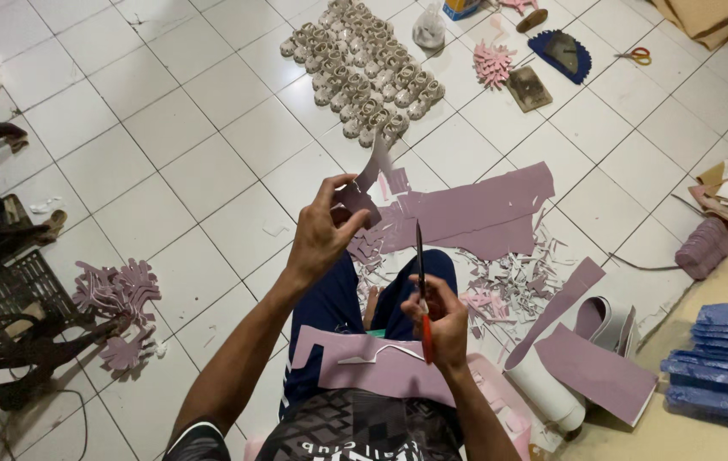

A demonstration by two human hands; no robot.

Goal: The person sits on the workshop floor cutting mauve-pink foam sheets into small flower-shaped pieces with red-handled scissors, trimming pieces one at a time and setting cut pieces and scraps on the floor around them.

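My left hand is raised over my knees and pinches a small cut piece of mauve sheet material, with a thin strip curling up from it. My right hand grips red-handled scissors, blades pointing up and closed, a little right of the piece. A larger mauve sheet with a white offcut lies across my lap. I sit with dark blue trousers over the white tiled floor.
Mauve sheets and scraps litter the floor ahead. Several small finished shoes stand in rows farther out. A pile of cut mauve shapes lies left; a roll and blue sheets right. Other scissors lie far right.
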